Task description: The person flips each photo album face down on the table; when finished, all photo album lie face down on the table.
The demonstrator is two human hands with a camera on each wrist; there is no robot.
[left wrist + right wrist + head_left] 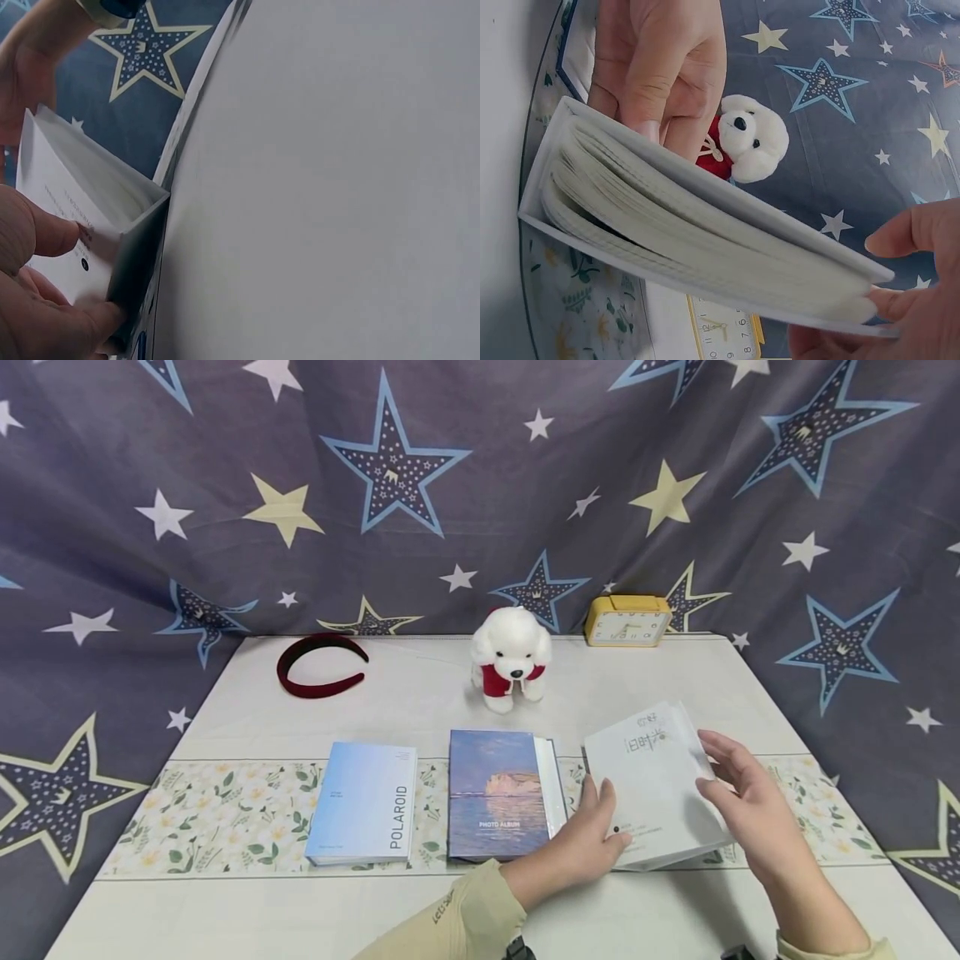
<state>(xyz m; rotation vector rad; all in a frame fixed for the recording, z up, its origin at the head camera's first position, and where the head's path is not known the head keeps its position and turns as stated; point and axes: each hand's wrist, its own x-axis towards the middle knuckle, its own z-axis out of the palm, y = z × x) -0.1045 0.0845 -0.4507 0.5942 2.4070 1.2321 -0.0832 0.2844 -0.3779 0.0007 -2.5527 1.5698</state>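
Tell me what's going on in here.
A person is handling a white book at the right of the table. The left hand holds its spine side, and the right hand holds the opposite edge, with that side tilted up. The right wrist view shows the pages between its covers. To its left lie a photo album and a light blue book marked POLAROID. Farther back are a headband, a toy dog and a yellow clock.

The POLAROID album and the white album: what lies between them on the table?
The head view shows the seascape photo album between them, plus the left grip, which touches the white album.
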